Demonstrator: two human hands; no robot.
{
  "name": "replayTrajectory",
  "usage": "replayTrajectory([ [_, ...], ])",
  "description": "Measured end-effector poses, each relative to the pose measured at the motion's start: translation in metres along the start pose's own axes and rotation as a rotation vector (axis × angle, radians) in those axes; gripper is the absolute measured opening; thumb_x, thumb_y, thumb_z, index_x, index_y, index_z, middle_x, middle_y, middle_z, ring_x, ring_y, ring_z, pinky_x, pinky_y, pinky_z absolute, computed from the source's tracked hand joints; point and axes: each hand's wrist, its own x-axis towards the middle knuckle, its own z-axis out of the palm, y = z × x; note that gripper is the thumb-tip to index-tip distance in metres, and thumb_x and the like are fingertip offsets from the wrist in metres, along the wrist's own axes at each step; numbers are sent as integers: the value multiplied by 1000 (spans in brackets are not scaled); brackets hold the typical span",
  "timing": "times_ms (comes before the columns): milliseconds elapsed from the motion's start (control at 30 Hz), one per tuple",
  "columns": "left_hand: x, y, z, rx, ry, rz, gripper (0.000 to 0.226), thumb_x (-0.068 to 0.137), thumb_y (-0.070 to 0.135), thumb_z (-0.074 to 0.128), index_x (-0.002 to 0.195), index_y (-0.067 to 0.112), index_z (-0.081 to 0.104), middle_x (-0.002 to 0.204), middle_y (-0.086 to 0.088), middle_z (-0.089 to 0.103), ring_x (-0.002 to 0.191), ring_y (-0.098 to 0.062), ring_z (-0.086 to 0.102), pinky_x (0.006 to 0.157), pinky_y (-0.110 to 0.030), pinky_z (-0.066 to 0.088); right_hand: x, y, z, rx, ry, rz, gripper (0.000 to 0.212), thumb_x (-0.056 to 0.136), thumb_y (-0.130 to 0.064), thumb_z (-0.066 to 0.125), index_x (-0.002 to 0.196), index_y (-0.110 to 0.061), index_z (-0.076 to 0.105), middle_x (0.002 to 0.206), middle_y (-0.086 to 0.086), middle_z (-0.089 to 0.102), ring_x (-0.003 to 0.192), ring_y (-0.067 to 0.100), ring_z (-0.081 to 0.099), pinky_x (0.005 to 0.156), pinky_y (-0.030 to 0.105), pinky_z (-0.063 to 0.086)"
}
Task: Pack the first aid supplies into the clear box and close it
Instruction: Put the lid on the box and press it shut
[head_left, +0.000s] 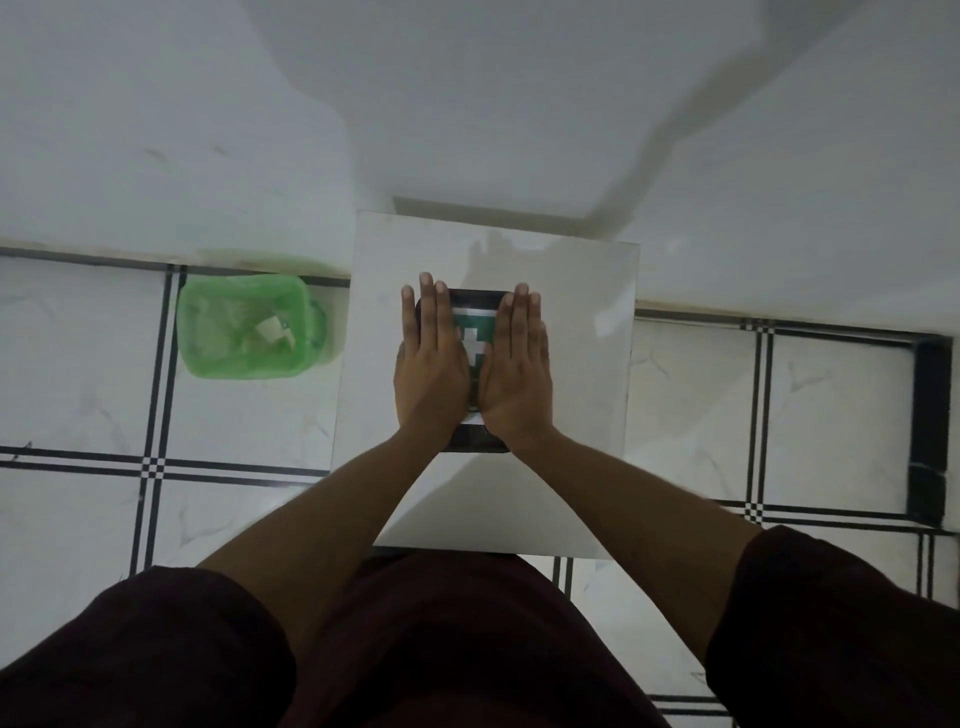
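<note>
Looks like this one's basically at the finish line. Closest to the camera you've got the person's dark sleeves and bare forearms reaching out over a small white tabletop (571, 415). Both palms are flat on top of the box (475, 439), which sits near the middle of the tabletop. The left hand (431, 364) covers the left half of the lid and the right hand (517, 369) covers the right half, fingers straight and together, pointing away from the body. So neither grip is wrapped around anything: both are fully spread and just pressing down, touching the lid rather than holding it.

Between the two hands you can see a green label with a white cross (474, 340) on the lid. The box edges look dark in this dim light, so I can't really tell how clear it is, or what's inside.

My read: the supplies are already packed, since nothing loose is lying on the tabletop, and the lid is on. What's left is probably just making sure it snaps shut all the way around. Can't see any latches, so no idea if it's clicked yet.

Further out on the tiled floor (78, 364), to the left, there's a green bin (244, 325) with a bag liner and some scraps in it, well apart from the box. Beyond that, just a white wall.
</note>
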Motion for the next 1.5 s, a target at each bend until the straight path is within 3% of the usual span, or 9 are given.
replayTrajectory([
  [200, 0, -3, 0, -9, 10, 23, 70, 95, 26, 42, 149, 3, 4, 160, -14, 3, 148, -31, 0, 107, -37, 35, 6, 3, 1, 16, -43, -21, 82, 92, -48, 47, 147, 3, 12, 157, 20, 12, 147, 33, 6, 118, 31, -1],
  [333, 4, -8, 2, -39, -6, 47, 65, 95, 35, 21, 149, 3, 6, 159, -16, 9, 147, -32, 9, 117, -42, 17, 12, 8, 3, -18, -72, -67, 81, 91, -42, 53, 146, 5, 16, 155, 24, 19, 145, 38, 13, 113, 35, 13],
  [667, 3, -6, -2, -203, 60, -1, 56, 97, 30, 17, 151, 17, 8, 161, -1, 9, 122, -28, 48, 85, -43, 53, 13, 4, 3, 104, -11, -43, 75, 92, -37, 52, 145, 5, 18, 154, 23, 23, 144, 38, 15, 108, 36, 32],
  [800, 2, -8, 0, -238, 71, -18, 55, 98, 24, 22, 151, 21, 6, 161, 5, 5, 123, -24, 46, 82, -35, 46, 13, 3, 0, 139, -15, -31, 71, 95, -35, 49, 145, 6, 19, 155, 23, 20, 145, 37, 13, 107, 32, 25],
  [867, 2, -9, 1, -260, 52, 8, 55, 98, 24, 20, 151, 19, 6, 161, 2, 6, 136, -24, 34, 99, -36, 41, 12, 2, -3, 134, -19, -43, 70, 97, -38, 43, 145, 6, 17, 155, 23, 18, 145, 37, 11, 110, 33, 22],
  [1000, 2, -11, -4, -299, 32, 40, 54, 100, 24, 21, 151, 10, 9, 161, -6, 4, 148, -25, -5, 118, -29, 2, 6, 1, -14, 140, 17, -43, 68, 98, -44, 12, 146, 3, 17, 156, 21, 17, 146, 35, 10, 119, 43, 20],
  [1233, -33, -24, -7, -94, 3, 196, 56, 101, 30, 21, 150, 9, 4, 161, -8, 1, 148, -23, -5, 120, -43, 10, -37, -8, -8, 161, 52, 15, 64, 99, -38, 24, 147, 2, 12, 157, 20, 13, 147, 33, 7, 120, 46, 17],
  [1367, -55, -41, 1, -84, -56, 216, 56, 101, 30, 21, 151, 11, 4, 161, -7, 0, 148, -21, -6, 120, -48, 11, -59, -10, 0, 207, 41, 52, 69, 98, -45, -2, 147, 1, 12, 157, 18, 13, 147, 30, 6, 121, 44, 16],
  [1500, -57, -47, 2, -46, -64, 234, 56, 101, 31, 19, 151, 12, 0, 161, -6, -3, 148, -22, -8, 120, -48, 9, -59, -11, 2, 223, 66, 47, 64, 99, -40, 4, 147, 1, 12, 158, 18, 14, 147, 30, 5, 121, 43, 17],
])
